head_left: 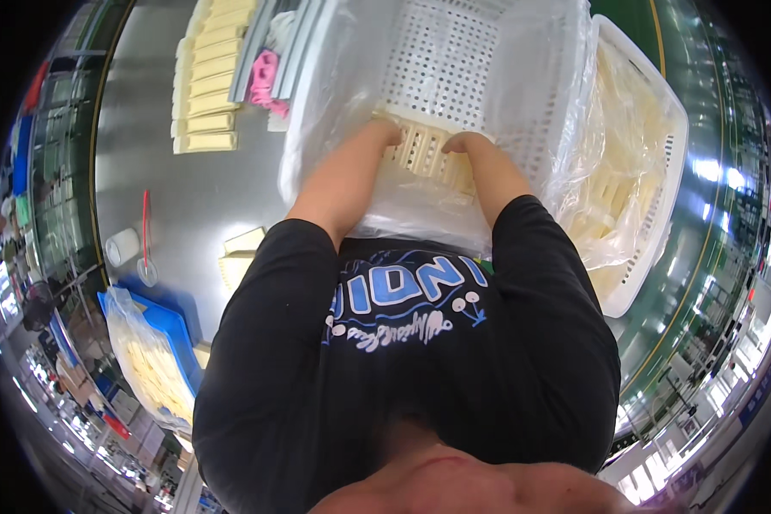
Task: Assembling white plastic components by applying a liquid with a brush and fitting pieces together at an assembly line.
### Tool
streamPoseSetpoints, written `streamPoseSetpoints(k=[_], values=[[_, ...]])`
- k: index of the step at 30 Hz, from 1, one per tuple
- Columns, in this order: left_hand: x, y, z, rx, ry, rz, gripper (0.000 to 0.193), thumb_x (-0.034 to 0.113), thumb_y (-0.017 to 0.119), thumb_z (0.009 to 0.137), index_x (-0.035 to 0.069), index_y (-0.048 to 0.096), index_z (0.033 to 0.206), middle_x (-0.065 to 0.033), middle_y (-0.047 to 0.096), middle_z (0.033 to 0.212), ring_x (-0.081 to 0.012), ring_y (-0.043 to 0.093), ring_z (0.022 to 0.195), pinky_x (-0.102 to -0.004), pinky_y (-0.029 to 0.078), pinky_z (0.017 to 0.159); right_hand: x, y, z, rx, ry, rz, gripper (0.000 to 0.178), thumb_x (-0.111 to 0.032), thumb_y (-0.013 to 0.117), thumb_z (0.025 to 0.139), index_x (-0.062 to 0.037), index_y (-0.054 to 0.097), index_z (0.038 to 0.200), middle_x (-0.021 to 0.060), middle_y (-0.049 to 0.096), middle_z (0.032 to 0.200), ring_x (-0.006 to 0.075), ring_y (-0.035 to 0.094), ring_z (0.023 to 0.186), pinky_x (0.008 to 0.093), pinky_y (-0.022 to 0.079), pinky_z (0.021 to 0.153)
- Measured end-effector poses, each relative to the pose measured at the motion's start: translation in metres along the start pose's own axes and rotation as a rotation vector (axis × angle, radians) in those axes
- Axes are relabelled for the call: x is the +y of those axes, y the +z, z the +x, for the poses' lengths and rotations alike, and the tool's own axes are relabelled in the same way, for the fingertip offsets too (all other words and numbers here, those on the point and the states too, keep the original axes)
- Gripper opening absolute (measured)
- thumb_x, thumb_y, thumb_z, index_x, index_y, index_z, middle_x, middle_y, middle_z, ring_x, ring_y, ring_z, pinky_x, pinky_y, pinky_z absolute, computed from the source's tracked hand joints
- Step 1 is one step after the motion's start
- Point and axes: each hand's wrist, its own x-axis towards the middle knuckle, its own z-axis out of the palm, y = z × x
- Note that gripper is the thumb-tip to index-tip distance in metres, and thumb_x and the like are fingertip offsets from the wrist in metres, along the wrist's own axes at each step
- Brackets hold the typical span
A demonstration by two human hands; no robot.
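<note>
A white perforated basket (510,51), lined with clear plastic film, stands in front of me, and both my arms reach down into it. Low at its near side lies a row of cream slotted plastic pieces (424,147). My left hand (384,134) is closed at the left end of this row, its thumb over the top edge. At the right part of the row my right hand (466,144) is closed in the same way. The other fingers of both hands are hidden behind or under the pieces.
Right of the basket stands a second white basket (677,128) with bagged cream pieces. Leftward, the metal table (146,111) bears stacked cream pieces (212,77), grey strips, a pink cloth (264,79), a white cup (122,247), a red-handled tool (146,227) and a blue bin (167,321).
</note>
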Motion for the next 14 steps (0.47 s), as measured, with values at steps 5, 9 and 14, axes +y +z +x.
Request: streamPoseSetpoints(k=[5,9,14], values=[[-0.015,0.011,-0.001,-0.187,-0.268,-0.442,0.047,0.038,0.057,0.071,0.004,0.057,0.103,-0.0136,0.056,0.104,-0.0254,0.053,0.095,-0.0339,0.040,0.083,0.014,0.013,0.005,0.033,0.033,0.374,0.057,-0.038,0.057,0.070,-0.0089,0.046,0.118,0.0121,0.039,0.126,0.0277,0.035,0.118,0.0398,0.028,0.096],[0.008,0.023,0.003,-0.126,-0.604,-0.192,0.072,0.032,0.063,0.065,0.004,0.034,0.124,-0.0137,0.031,0.129,-0.0288,0.032,0.116,-0.0363,0.033,0.093,0.009,0.026,0.011,0.034,-0.048,0.334,0.080,-0.040,0.066,0.063,0.0027,0.034,0.123,0.0233,0.034,0.126,0.0395,0.031,0.116,0.0401,0.024,0.097],[0.027,-0.002,-0.020,0.084,-0.770,-0.525,0.089,0.034,0.064,0.064,0.005,0.013,0.131,-0.0128,0.018,0.134,-0.0305,0.021,0.121,-0.0392,0.029,0.096,0.013,0.050,0.042,0.189,0.243,0.474,0.111,-0.045,0.068,0.060,0.0076,-0.001,0.129,0.0256,0.017,0.133,0.0376,0.021,0.122,0.0373,0.015,0.102]])
